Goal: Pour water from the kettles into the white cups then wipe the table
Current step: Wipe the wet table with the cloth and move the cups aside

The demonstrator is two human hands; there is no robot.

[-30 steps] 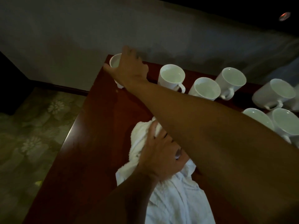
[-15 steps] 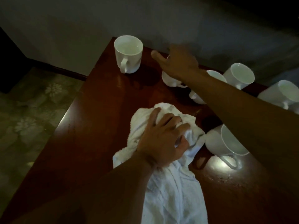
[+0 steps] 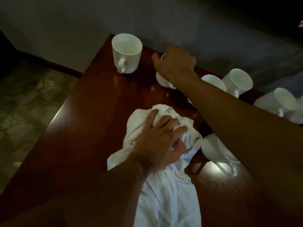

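Left hand point(image 3: 160, 141) fingers bunch towel point(image 3: 164, 194); right hand point(image 3: 177, 63) fingers clasp cup point(image 3: 162, 80) rim.

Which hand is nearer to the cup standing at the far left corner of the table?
Right. The right hand grips the neighbouring cup just beside the corner cup; the left hand holds the towel, nearer the person.

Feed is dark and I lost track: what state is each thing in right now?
corner cup: upright, water inside.
second cup: upright, right hand grips its top.
white towel: bunched, left hand grips it on the table.
near cup: upright, beside the white towel.
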